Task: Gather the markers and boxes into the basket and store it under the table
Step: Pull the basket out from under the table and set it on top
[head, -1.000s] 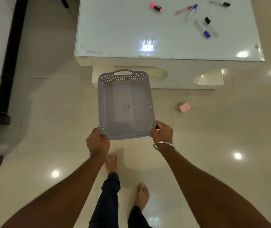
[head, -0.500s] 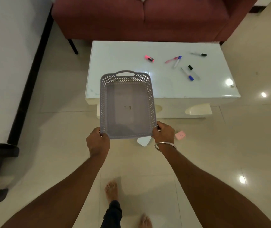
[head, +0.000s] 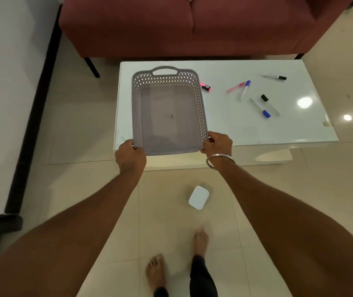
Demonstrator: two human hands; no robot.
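Between the two hands, a grey perforated plastic basket [head: 167,129] is held by its near short end. The left hand [head: 130,156] grips the near-left corner with fingers curled round the rim. The right hand [head: 217,144], with a metal bangle [head: 219,160] at the wrist, grips the near-right corner likewise.

The basket's long axis runs straight away from the person. Its far end, with the cut-out handle, points at the red sofa [head: 182,24], and the open side faces up. A small dark mark on its floor is too small to read.

The basket lies over the left part of the white glass-topped table [head: 224,129], its near end projecting past the table's near edge. Whether it touches the tabletop cannot be told.

Beyond and right of the right hand, markers lie on the tabletop:
- a pink highlighter [head: 206,87] just beside the basket's right wall
- a pink pen [head: 236,87] next to a blue-capped marker [head: 245,90]
- a second blue-capped marker [head: 260,108] beside a black-capped marker [head: 269,104]
- another black-capped marker [head: 275,77], farthest away

Barrel lettering is too small to read.

A white box [head: 198,197] lies on the floor, nearer the person than the right hand and between the forearms.
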